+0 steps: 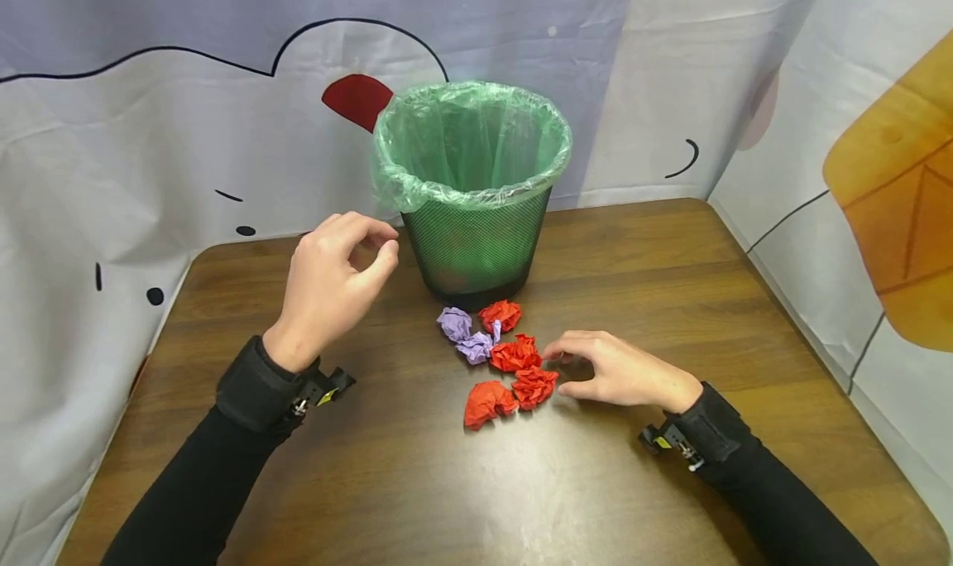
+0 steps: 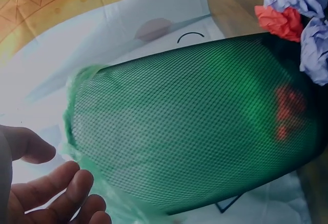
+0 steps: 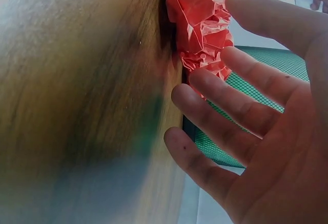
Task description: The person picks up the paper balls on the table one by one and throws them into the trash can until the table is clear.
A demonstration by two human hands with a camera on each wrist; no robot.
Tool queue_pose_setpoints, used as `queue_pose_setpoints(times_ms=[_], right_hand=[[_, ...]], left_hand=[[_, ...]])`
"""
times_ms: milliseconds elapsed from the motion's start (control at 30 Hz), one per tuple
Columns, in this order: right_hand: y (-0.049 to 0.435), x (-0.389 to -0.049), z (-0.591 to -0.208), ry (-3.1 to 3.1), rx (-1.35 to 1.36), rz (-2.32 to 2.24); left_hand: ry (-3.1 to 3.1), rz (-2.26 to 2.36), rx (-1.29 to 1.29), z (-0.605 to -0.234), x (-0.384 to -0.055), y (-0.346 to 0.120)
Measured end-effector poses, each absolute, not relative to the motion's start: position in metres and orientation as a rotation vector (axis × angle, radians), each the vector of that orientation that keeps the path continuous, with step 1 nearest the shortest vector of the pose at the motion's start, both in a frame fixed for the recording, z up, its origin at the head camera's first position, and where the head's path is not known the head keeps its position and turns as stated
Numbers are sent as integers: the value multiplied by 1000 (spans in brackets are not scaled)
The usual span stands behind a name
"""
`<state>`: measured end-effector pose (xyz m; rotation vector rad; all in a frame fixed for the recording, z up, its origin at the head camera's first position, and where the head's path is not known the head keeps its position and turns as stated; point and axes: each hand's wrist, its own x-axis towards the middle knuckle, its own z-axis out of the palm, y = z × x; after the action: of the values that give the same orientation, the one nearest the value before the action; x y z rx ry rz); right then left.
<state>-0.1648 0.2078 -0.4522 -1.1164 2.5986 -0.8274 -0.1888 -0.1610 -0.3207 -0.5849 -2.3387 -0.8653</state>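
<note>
Red crumpled paper balls [image 1: 534, 386] lie beside two purple paper balls [image 1: 453, 323] in front of the bin. My right hand [image 1: 614, 371] hovers low over the table at the right of the red balls, fingers spread and slightly bent, gripping nothing. In the right wrist view its fingertips come near a red paper ball [image 3: 200, 16]; contact cannot be told. My left hand [image 1: 338, 272] is raised in front of the bin's left side, loosely curved, thumb and fingers apart with nothing between them. Beside it stands a mesh waste bin [image 1: 476, 243] lined with a green plastic bag [image 1: 398, 181].
Through the mesh in the left wrist view, a red shape [image 2: 289, 111] shows inside the bin. The bin stands at the back of the wooden table [image 1: 357, 475]. A printed curtain [image 1: 179, 160] hangs behind and along the sides.
</note>
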Motion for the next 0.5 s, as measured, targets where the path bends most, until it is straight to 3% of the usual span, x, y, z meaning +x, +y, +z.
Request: queue_pose_setpoints(times_ms=[500], right_hand=[[201, -161, -455, 2576, -1146, -798]], left_hand=[[-2404, -905, -539, -356, -178, -164]])
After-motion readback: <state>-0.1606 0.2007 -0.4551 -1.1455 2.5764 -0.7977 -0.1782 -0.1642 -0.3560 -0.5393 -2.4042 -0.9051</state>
